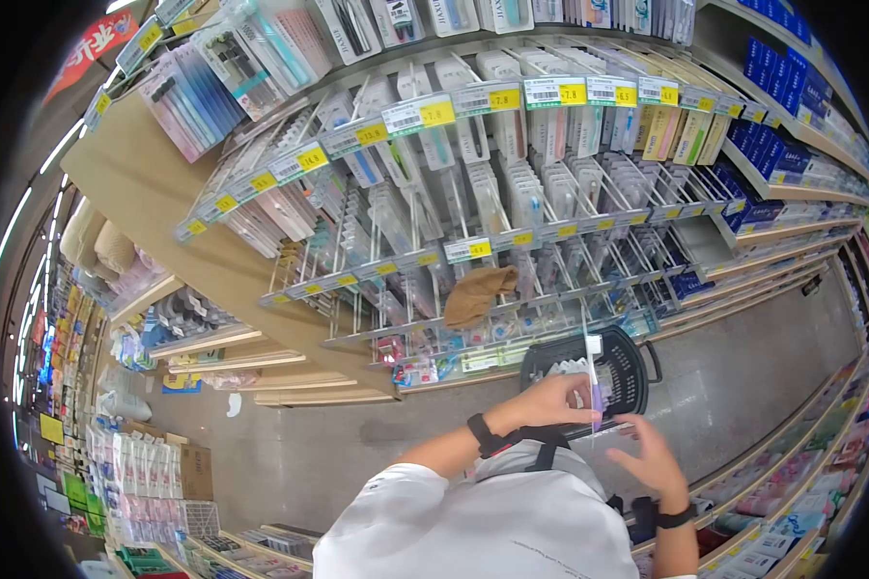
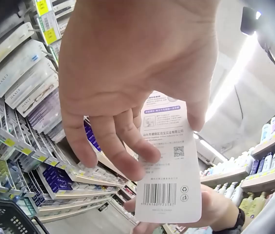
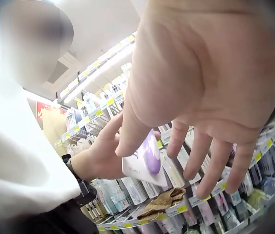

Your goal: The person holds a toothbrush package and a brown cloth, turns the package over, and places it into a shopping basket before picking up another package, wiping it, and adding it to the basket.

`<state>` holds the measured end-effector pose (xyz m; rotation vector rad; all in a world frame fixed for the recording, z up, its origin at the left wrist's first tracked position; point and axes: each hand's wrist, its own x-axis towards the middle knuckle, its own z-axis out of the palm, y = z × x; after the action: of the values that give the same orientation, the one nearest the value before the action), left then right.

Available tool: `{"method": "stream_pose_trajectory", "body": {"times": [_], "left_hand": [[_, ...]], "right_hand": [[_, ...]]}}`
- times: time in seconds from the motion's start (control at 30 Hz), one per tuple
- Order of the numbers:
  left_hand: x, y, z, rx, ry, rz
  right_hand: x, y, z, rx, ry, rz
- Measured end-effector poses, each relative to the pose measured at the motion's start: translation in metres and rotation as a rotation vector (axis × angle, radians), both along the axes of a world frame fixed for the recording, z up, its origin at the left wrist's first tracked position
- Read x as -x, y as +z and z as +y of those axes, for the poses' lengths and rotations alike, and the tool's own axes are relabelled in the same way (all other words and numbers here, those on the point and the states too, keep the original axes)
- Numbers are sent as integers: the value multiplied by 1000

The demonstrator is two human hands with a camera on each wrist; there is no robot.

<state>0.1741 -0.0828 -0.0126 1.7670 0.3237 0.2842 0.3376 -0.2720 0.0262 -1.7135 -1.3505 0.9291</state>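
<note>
My left hand (image 1: 553, 401) pinches a slim carded package (image 1: 596, 396) between thumb and fingers, in front of my chest. The left wrist view shows the package's white back (image 2: 169, 170), printed with a barcode, a QR code and small text. From the right wrist view its front (image 3: 151, 161) shows, white with a rounded purple shape. My right hand (image 1: 650, 459) is held just right of the package, with fingers spread and nothing in them. Close up, its fingers (image 3: 210, 161) hang loose, partly overlapping the package in that view.
A dark shopping basket (image 1: 630, 376) with white packages inside stands beyond my hands by the shelf. Hooks hold many carded packages (image 1: 526, 198) under price tags. A brown cloth (image 1: 478, 295) hangs on the lower rack. More stocked shelves (image 1: 792, 492) run close on the right.
</note>
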Motion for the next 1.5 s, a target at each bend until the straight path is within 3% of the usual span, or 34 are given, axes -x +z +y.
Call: {"method": "stream_pose_trajectory", "body": {"times": [0.13,0.2,0.3,0.57,0.63,0.7,0.77,0.87,1.0,1.07,1.1,1.17,1.23,1.3,1.33,1.43,1.5], "left_hand": [[21,4,7,64,32,85],[28,-1,9,88,38,94],[35,-9,13,105,22,119],[38,-12,9,150,-72,95],[40,-11,8,137,-64,112],[45,-13,7,128,-53,132],[52,-22,4,159,16,91],[64,-49,-1,144,158,7],[80,-31,-6,178,331,-86],[88,-28,-7,235,381,-14],[91,-30,-6,150,403,-11],[96,-34,-6,247,408,-51],[101,-31,0,355,369,-21],[108,-31,4,117,415,-12],[117,-29,7,115,435,25],[133,-35,22,101,484,16],[147,-43,32,3,511,5]], "right_hand": [[-16,42,-17,-101,-29,-74],[-21,59,-27,-266,-144,-205],[-22,75,-45,-391,-228,-135],[2,129,-46,-800,-138,-156],[9,143,-40,-940,135,-139],[25,161,-28,-985,126,-187],[43,202,-1,-887,515,-256],[67,209,13,-873,618,-270],[94,206,27,-902,581,-219],[103,201,32,-953,648,-171],[107,198,40,-931,641,-179],[114,193,51,-942,805,-71],[117,199,47,-823,756,58],[113,201,58,-991,551,-90],[107,202,64,-1031,580,-157],[100,187,88,-1228,515,-10],[74,180,115,-949,789,29]]}}
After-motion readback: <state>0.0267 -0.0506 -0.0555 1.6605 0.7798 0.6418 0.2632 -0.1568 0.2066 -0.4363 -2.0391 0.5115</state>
